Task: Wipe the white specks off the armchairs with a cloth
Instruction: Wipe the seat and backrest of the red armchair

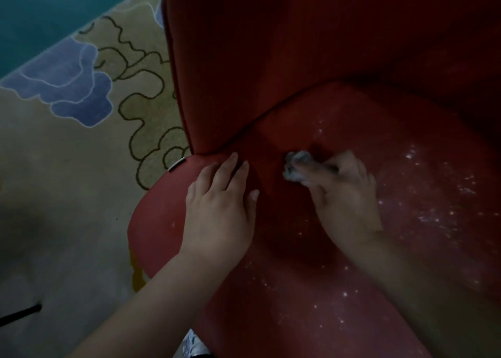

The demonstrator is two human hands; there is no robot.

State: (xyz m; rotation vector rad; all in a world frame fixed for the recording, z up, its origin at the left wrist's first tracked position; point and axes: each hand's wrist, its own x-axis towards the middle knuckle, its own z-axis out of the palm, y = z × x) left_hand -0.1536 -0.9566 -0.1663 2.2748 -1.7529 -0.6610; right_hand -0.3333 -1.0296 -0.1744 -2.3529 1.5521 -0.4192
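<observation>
A red armchair (311, 59) fills the right of the head view, with its seat cushion (352, 317) below the backrest. White specks (433, 211) dot the seat's right side and front. My right hand (349, 195) grips a bunched grey-white cloth (296, 165) against the seat near the crease under the backrest. My left hand (219, 208) lies flat, fingers straight, on the seat's left edge beside the cloth. The picture is dim and the right hand is blurred.
A beige carpet (67, 195) with blue cloud shapes and dark wavy lines lies left of the chair. A teal floor strip (54, 10) shows at the top left. A dark thin bar (20, 314) lies on the carpet at the lower left.
</observation>
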